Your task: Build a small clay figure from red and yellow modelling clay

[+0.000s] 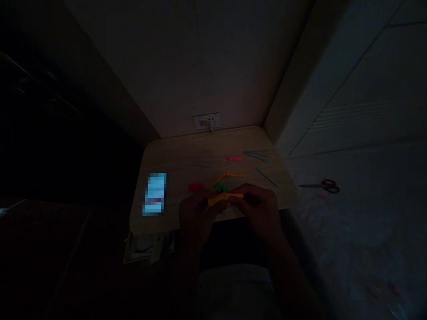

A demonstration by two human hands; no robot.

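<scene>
Orange strip [218,199] is being gripped by left hand [195,214] and right hand [262,209], green piece [220,188] and yellow twist [229,174] lying beyond; wooden tabletop [182,164] is ending near both hands, opening leftward toward a lit screen [155,194].

The strip [218,198] between the left hand [196,218] and right hand [262,209] looks matt and smooth. Under them, the table [180,160] shows wood grain, dull-finished. Straight beyond, the socket [207,121] looks like smooth plastic; well to their right, the scissors [323,186] have metal-looking blades.
</scene>
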